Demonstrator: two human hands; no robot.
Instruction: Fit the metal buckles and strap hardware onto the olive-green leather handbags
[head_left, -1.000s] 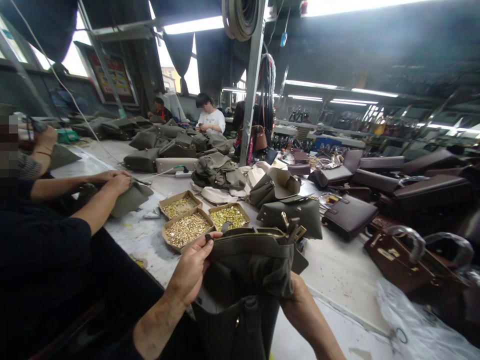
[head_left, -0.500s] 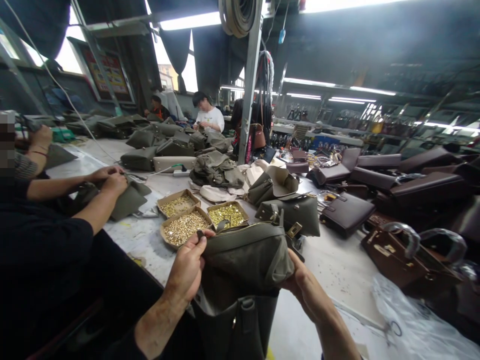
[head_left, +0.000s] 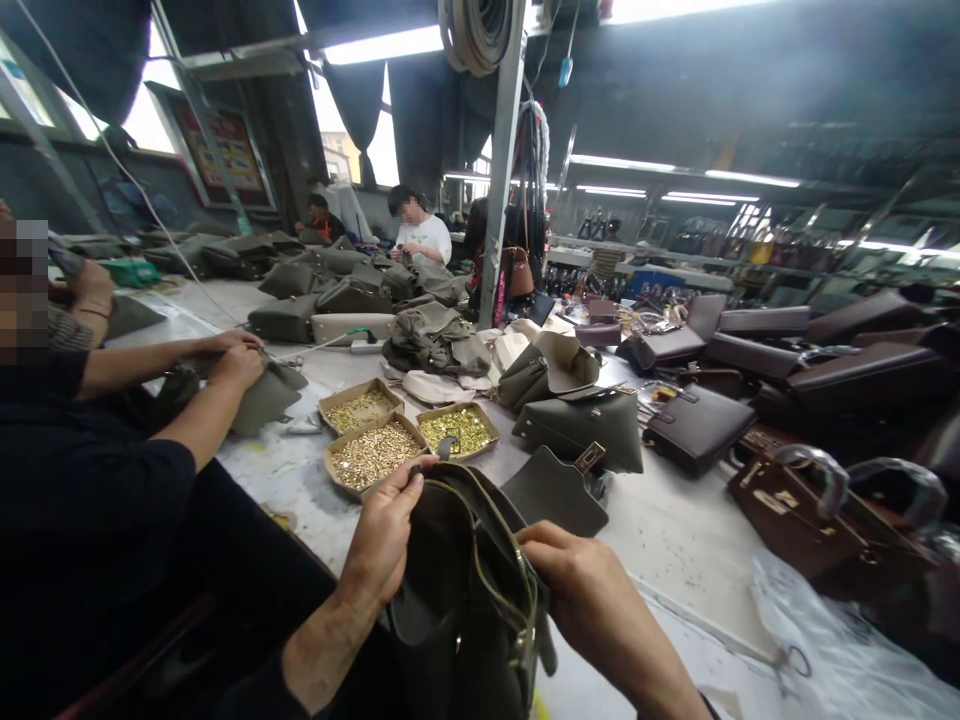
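I hold an olive-green leather handbag in front of me at the table's near edge, its zipped mouth turned up. My left hand pinches the bag's left rim, fingers closed. My right hand grips the right side of the opening, fingers curled over the edge. The bag's flap with a brass clasp lies out flat on the table behind it. Just beyond sit three cardboard trays filled with small brass fittings.
A co-worker in black on my left works on an olive piece. More olive bags lie mid-table and brown bags to the right. A steel post rises behind. Clear plastic lies at the lower right.
The bag has been turned and lowered so its opening faces me. The flap has dropped flat onto the table. My right hand came from under the bag up onto its rim.
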